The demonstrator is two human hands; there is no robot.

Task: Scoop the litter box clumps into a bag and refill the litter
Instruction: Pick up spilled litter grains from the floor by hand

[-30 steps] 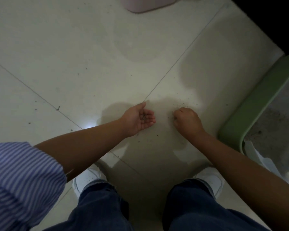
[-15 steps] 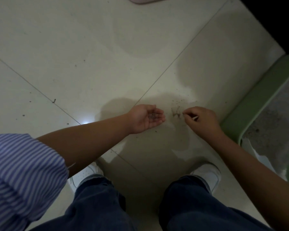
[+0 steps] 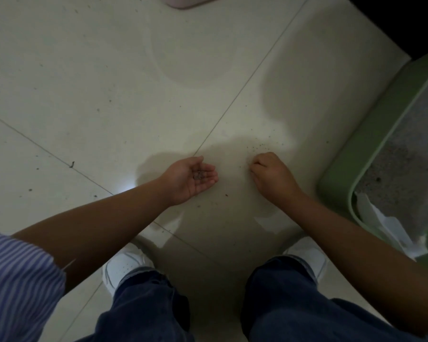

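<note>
My left hand (image 3: 190,177) lies palm up just above the floor, loosely cupped, with a small heap of grey litter grains (image 3: 199,175) in the palm. A short way to its right, my right hand (image 3: 273,176) is knuckles up, its fingers curled down and pinched together on the tile. Loose litter grains (image 3: 262,145) are scattered on the floor just beyond it. The green litter box (image 3: 356,154) stands at the right edge, holding grey litter (image 3: 405,169). No bag or scoop shows.
A crumpled white sheet (image 3: 386,225) lies in the near corner of the litter box. A pink container (image 3: 188,2) peeks in at the top edge. My white shoes (image 3: 126,265) and knees are at the bottom. Pale floor tiles (image 3: 97,82) spread to the left.
My right hand drew back from near the left hand and turned knuckles up, fingers down on the floor. The left hand stayed cupped with its grains.
</note>
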